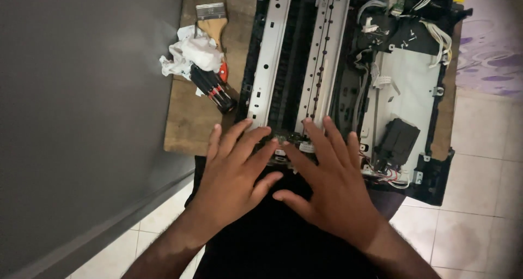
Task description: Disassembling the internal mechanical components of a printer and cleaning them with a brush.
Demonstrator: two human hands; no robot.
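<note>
An opened printer chassis [414, 93] lies on a small wooden table [190, 121], its metal rails [269, 55], white cables and a black motor block [397, 140] exposed. My left hand [234, 175] and my right hand [332, 181] are spread flat side by side at the near edge of the chassis. The fingertips of both rest on the small circuit part and rail ends there. Neither hand holds anything.
On the table's left part lie a paintbrush [213, 20], crumpled white tissue [190, 55] and a bundle of black-handled screwdrivers [213, 88]. A large grey surface [81, 104] fills the left. Pale floor tiles [479, 192] show at the right and below.
</note>
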